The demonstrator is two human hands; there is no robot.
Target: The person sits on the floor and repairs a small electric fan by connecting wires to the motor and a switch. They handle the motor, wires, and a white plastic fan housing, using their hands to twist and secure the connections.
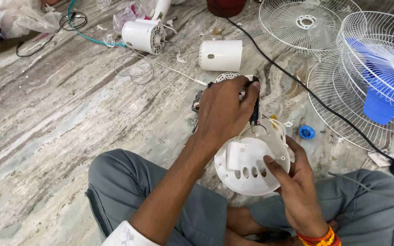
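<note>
The right hand [297,182], low and right of the middle of the frame, holds a round white plastic cover [251,166] by its edge, thumb on the face near the slots and fingers tucked behind. The left hand [224,111] reaches over from the lower left and pinches a thin black tool [255,111], tip pointing down at the top rim of the cover, where small wires [274,124] poke out. The cover sits above the person's crossed legs, up off the floor. It looks light, stiff and a bit smooth, so it could slip; the rim is likely the best place to hold it, and the slots give the thumb some grip. Thin plastic like this may crack if squeezed hard, and the wires look easy to pull loose. Just right of the cover a small blue knob [306,132] lies on the marble floor [69,114]. Above the hands lies a white tube-shaped housing [220,55], and a white motor [143,35] lies further to the upper left. At the upper right are wire fan guards [304,23] and a blue fan blade [381,95]. A black cable [297,82] runs across the floor to the right edge.
</note>
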